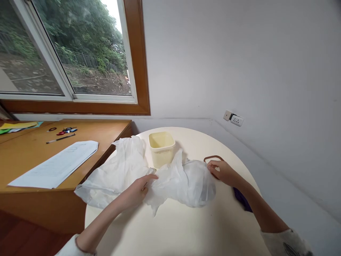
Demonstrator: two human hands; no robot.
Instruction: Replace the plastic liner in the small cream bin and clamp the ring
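Observation:
A crumpled white translucent plastic bag (190, 183) lies on the round table before me, with something bulky and unclear inside its right end. My left hand (138, 190) is closed on its left part, index finger stretched over the plastic. At its upper right edge, my right hand (221, 172) has curled fingers pinching the plastic. Just behind that hand is a brown-rimmed thing (214, 156), mostly hidden. Left of these spreads another crumpled white plastic bag (121, 163). A pale yellow square tub (162, 154) stands upright and uncovered beyond both bags.
The cream round table (181, 227) meets the wall at the back. A dark purple thing (242, 200) lies partly under my right forearm. On the wooden desk (112, 129) at left are papers (58, 163), a pen (60, 138) and keys (68, 130). A wall socket (237, 120) is at right.

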